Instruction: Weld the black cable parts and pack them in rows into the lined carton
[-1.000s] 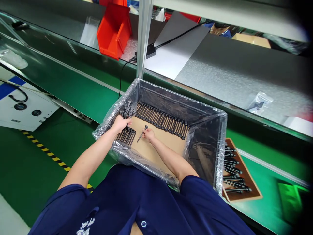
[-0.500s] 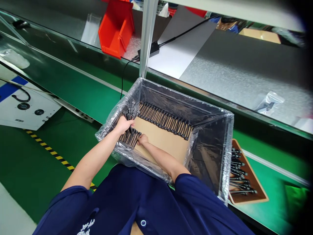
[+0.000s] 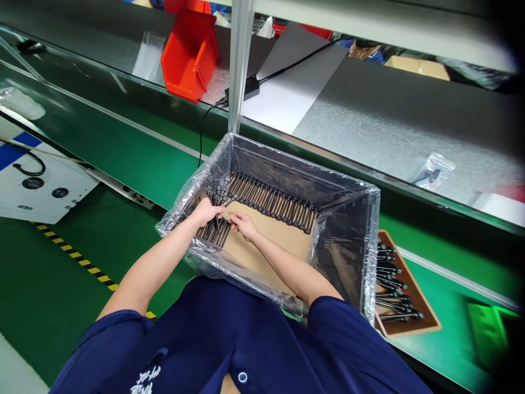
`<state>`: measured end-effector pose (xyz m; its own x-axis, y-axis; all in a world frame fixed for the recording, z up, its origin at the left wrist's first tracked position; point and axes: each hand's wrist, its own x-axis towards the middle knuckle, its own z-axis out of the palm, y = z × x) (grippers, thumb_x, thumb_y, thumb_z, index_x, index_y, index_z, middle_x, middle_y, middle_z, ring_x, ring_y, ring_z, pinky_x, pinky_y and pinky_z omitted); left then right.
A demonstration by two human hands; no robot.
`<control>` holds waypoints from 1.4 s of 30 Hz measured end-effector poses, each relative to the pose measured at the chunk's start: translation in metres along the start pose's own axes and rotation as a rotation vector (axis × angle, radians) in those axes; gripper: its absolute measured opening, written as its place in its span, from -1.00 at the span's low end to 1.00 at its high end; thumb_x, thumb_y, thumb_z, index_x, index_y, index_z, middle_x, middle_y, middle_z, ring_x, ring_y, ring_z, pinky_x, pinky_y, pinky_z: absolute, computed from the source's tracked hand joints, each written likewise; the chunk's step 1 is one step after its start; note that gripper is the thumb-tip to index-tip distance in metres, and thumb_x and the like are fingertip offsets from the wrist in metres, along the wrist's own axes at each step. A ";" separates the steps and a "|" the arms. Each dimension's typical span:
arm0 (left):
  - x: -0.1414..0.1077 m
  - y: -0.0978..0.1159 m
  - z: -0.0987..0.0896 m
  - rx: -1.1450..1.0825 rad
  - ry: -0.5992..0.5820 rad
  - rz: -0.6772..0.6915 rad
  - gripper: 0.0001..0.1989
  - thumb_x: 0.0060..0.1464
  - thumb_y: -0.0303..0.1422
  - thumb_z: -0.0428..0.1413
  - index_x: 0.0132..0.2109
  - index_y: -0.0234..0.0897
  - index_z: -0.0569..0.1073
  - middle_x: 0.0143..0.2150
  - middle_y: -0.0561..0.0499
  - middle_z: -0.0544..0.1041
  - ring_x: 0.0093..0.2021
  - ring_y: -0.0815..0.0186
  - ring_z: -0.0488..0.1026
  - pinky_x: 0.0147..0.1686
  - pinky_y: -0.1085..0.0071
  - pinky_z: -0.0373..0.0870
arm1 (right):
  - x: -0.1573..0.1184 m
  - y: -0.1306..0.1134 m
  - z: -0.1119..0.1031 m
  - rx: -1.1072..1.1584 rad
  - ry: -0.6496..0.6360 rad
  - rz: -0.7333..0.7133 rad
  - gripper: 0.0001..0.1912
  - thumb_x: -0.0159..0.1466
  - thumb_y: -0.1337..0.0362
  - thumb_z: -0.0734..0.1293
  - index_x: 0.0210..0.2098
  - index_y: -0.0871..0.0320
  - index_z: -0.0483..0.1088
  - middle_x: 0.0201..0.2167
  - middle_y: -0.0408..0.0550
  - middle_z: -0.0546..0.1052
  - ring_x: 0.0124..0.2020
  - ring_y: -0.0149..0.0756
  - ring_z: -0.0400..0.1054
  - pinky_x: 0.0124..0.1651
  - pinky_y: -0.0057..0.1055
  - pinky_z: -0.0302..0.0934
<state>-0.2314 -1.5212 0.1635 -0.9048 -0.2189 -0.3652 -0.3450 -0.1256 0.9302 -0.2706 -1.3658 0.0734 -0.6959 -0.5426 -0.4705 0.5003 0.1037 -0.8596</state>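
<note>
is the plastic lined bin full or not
Not full: inside the bin, bare cardboard shows beside the rows of black parts.

A: What col. r the sticks (image 3: 270,198)?
B: Blk. Card's (image 3: 283,241) tan.
A: Shelf bin (image 3: 208,61)?
B: Red-orange.
A: Floor tape (image 3: 77,254)?
B: Yel. & blk. stripes. Floor's (image 3: 41,284) green.
A: Shirt (image 3: 197,339)?
B: Dk. blue w/ wht. letters (image 3: 144,378).

We note cool, fairly bright light, seemingly from overhead. The shelf (image 3: 389,134) lies shadowed toward its back, speckled with sheen in front. Glints streak the plastic liner (image 3: 371,241); black rods (image 3: 273,200) show little detail. Right edge falls to black; a green item (image 3: 487,331) there smears. We see wide-lens stretching.
</note>
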 end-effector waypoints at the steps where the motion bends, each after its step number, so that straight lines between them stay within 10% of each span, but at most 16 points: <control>1: -0.001 0.000 0.001 0.003 -0.032 0.003 -0.81 -0.27 -0.45 0.28 -0.48 -0.36 0.41 -0.61 0.07 0.40 -0.64 0.42 0.32 -0.61 0.48 0.23 | -0.003 -0.009 0.005 0.092 -0.046 -0.042 -0.76 0.17 0.14 0.38 -0.24 0.16 0.38 -0.49 -0.19 0.48 -0.63 -0.53 0.28 -0.65 -0.63 0.14; 8: -0.003 0.000 0.003 0.063 -0.037 -0.004 -0.81 -0.25 -0.43 0.31 -0.42 -0.38 0.48 -0.52 0.02 0.50 -0.53 0.38 0.41 -0.46 0.45 0.34 | -0.009 -0.029 0.024 0.352 0.052 -0.117 -0.66 0.10 0.07 0.44 -0.43 0.17 0.28 -0.59 -0.22 0.42 -0.62 -0.54 0.29 -0.65 -0.67 0.16; 19: 0.004 -0.001 -0.002 0.028 0.139 -0.128 -0.83 -0.24 -0.54 0.26 -0.43 -0.37 0.41 -0.55 0.00 0.47 -0.56 0.34 0.45 -0.47 0.41 0.40 | 0.008 0.039 -0.058 -0.219 0.370 0.318 -0.68 0.29 0.23 0.30 -0.51 0.12 0.10 -0.77 -0.31 0.26 -0.80 -0.52 0.19 -0.73 -0.63 0.14; 27: 0.007 -0.005 -0.005 0.055 0.156 -0.115 -0.85 -0.25 -0.55 0.22 -0.48 -0.34 0.39 -0.61 0.05 0.41 -0.61 0.34 0.41 -0.55 0.42 0.36 | 0.012 0.089 -0.025 -0.384 0.282 0.395 -0.73 0.18 0.33 0.39 -0.50 0.12 0.17 -0.77 -0.22 0.35 -0.75 -0.38 0.32 -0.72 -0.57 0.19; 42: 0.011 -0.013 -0.008 0.050 0.063 -0.031 -0.80 -0.27 -0.50 0.24 -0.50 -0.29 0.34 -0.62 0.11 0.35 -0.62 0.40 0.35 -0.58 0.47 0.29 | 0.024 0.094 -0.002 -0.458 0.212 0.398 -0.73 0.15 0.36 0.40 -0.55 0.13 0.22 -0.77 -0.20 0.35 -0.73 -0.37 0.32 -0.68 -0.55 0.18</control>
<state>-0.2349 -1.5297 0.1475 -0.8765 -0.2766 -0.3941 -0.3861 -0.0852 0.9185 -0.2406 -1.3675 -0.0192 -0.6129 -0.2175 -0.7597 0.5029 0.6343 -0.5872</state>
